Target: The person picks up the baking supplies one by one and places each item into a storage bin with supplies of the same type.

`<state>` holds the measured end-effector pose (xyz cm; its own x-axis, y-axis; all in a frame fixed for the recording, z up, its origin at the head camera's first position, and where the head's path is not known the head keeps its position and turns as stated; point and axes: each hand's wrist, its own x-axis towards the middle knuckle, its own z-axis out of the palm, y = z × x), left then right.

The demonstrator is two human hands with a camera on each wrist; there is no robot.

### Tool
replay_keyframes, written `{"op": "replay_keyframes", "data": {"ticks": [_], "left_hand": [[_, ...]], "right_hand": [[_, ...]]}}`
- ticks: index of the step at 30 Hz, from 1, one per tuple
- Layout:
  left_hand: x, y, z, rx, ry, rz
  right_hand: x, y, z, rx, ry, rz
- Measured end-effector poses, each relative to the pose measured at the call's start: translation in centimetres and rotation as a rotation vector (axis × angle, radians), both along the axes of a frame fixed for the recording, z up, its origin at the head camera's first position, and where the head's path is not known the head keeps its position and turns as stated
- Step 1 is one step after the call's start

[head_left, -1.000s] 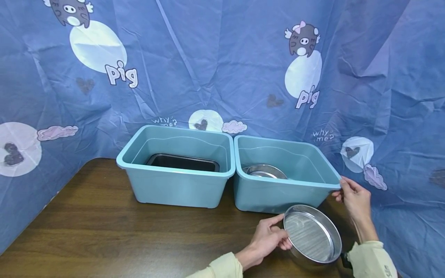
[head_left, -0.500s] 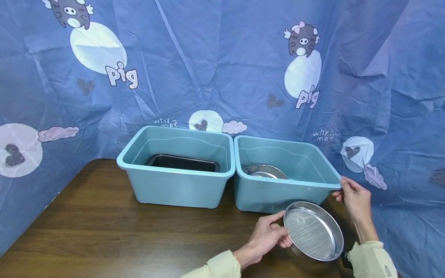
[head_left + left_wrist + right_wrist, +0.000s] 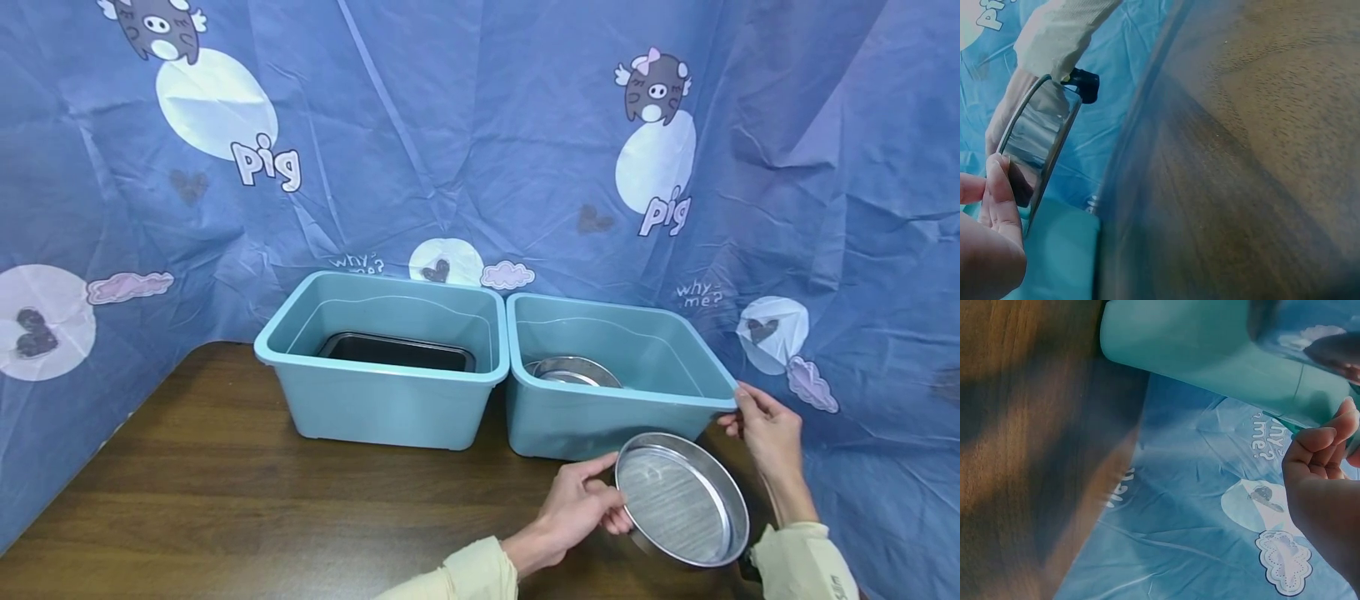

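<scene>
My left hand (image 3: 573,512) pinches the left edge of a round metal sieve (image 3: 678,500), tilted so its fine mesh shows in the head view. The sieve is in front of the right teal bin (image 3: 600,421), near its lower right corner. From the left wrist, the shiny side wall of the sieve (image 3: 1038,128) appears between thumb and fingers. My right hand (image 3: 768,433) grips the front right corner of that bin's rim, thumb on top. Inside the bin, another round metal sieve (image 3: 573,367) lies at the left, partly hidden by the front wall.
Left of it stands a second teal bin (image 3: 382,408) with a black rectangular pan (image 3: 393,352) inside. Both bins are on a brown wooden table (image 3: 300,517), their rims almost side by side. A blue printed cloth (image 3: 480,150) hangs close behind.
My left hand has moved the sieve slightly right and up, and the sieve's tilt has shifted a little. My right hand stays on the bin's corner.
</scene>
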<state>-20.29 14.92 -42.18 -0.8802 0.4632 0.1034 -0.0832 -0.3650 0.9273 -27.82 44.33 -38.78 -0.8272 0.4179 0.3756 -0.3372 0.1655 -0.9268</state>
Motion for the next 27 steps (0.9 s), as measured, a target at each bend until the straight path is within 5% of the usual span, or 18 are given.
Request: {"op": "replay_keyframes", "data": {"ticks": [6, 27], "left_hand": [[0.0, -0.5, 0.7, -0.028, -0.005, -0.016], [-0.1, -1.1, 2.0, 0.030, 0.039, -0.018]], "right_hand": [[1.3, -2.2, 2.0, -0.014, -0.087, -0.047], [1.4, -2.5, 2.3, -0.036, -0.104, -0.062]]}}
